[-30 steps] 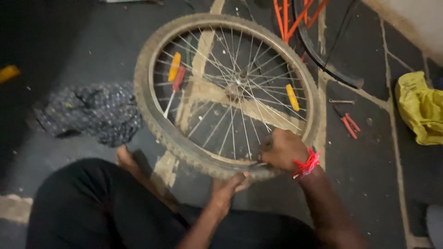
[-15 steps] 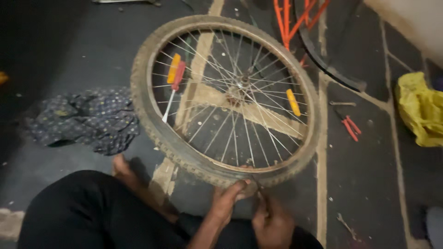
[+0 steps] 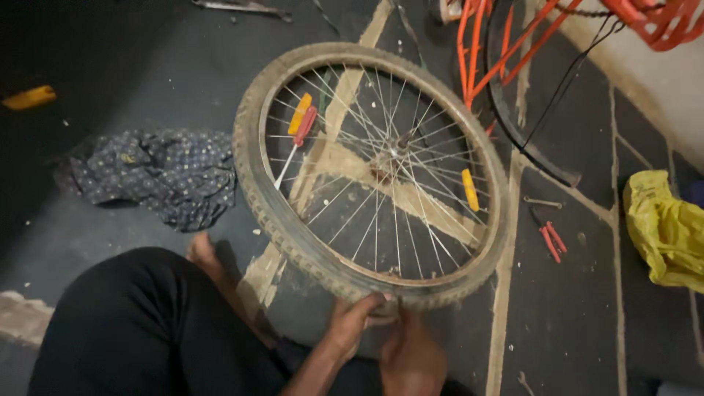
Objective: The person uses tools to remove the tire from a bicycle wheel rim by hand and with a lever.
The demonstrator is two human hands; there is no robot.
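I view the scene from the head camera. The bicycle wheel stands tilted on the dark floor, its lowest arc directly in front of my knees. The knobbly tyre sits on the rim around the whole visible circumference; I see no section lifted clear. A red-handled screwdriver is lodged among the spokes at the upper left, beside an orange reflector; a second reflector sits at the right.

Progress, as I judge it: the tyre work is at an early stage. The bead at the bottom arc is the only point under attention, and the remainder of the circumference appears untouched.

Left hand: fingers curled over the tyre at its lowest point, closed on the rubber from the near side. Right hand: close beside the left, just below the tyre, fingers bunched together and touching the bottom edge. I cannot tell whether it pinches the tyre or holds a small item.

Surroundings: a patterned cloth at the left, red-handled pliers and a yellow bag at the right, an orange bicycle frame at the top.
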